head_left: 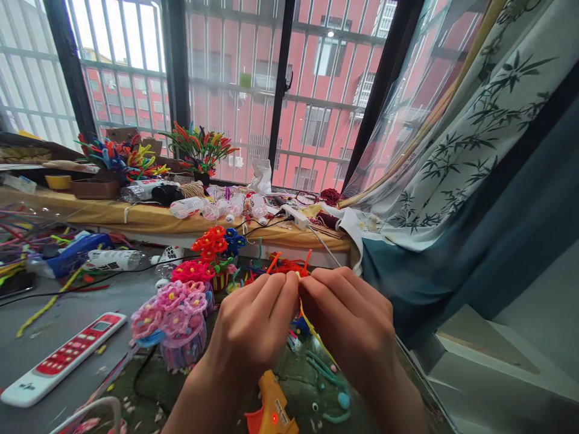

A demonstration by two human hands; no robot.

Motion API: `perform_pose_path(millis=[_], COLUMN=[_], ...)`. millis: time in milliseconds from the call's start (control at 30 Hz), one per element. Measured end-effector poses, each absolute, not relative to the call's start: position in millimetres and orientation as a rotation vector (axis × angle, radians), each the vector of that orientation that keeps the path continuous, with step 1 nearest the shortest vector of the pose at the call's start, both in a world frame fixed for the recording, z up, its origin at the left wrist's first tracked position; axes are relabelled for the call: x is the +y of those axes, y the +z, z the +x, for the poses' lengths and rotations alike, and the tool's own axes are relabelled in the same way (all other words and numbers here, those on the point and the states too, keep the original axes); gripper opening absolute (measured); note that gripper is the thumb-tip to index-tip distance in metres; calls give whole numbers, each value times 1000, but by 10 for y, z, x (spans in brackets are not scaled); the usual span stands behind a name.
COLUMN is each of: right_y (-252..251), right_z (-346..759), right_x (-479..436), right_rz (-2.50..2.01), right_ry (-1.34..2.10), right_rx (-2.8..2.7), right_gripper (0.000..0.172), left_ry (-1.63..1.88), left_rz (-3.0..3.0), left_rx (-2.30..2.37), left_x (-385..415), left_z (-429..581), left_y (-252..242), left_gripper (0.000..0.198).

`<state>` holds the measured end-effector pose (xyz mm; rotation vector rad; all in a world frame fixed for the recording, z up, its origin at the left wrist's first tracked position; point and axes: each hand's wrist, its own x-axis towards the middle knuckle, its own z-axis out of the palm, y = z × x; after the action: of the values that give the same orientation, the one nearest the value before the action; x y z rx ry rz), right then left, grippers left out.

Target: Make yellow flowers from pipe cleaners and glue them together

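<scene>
My left hand (257,319) and my right hand (353,319) meet above the table, fingertips pinched together. Between them runs a thin yellow pipe cleaner (312,328); one bit shows at the fingertips and a length hangs down beside my right hand. Both hands are closed on it, though the fingertips are partly hidden behind the knuckles. Below my hands lies a yellow-orange glue gun (272,404) with a red light lit. Green pipe cleaners (328,371) are on the table under my right wrist.
Pink pipe-cleaner flowers (174,307) in a purple pot stand to the left, with red flowers (210,244) behind. A white and red remote (63,358) lies at far left. Plastic bottles (115,260), a power strip (295,217) and cables crowd the back. A curtain (416,301) hangs at right.
</scene>
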<state>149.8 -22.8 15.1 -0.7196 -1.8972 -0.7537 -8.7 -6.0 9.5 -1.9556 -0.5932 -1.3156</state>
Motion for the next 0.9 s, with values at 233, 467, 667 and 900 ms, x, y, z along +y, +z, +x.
perform_pose_path(millis=[233,467,667,900], right_y=[141,187,128,121], right_z=[1483,1422,1360,1412], right_x=[-238,-284,-290,-320], right_rz=[-724,-696,-679,-713], right_ry=[-719,-651,-448,-24], right_rx=[-1865,-1734,-1584,-1515], right_gripper=[10,17,19,20], left_ry=[-1514,-1923,-2969,-3023], left_rz=[-1938,-1994,-2367,-2687], left_rx=[-658,-871,-1124,-1131], left_x=[-106,-190,-190,-187], left_z=[-29,16,69,15], left_y=[60,125,189,255], left_gripper=[7,13,9,8])
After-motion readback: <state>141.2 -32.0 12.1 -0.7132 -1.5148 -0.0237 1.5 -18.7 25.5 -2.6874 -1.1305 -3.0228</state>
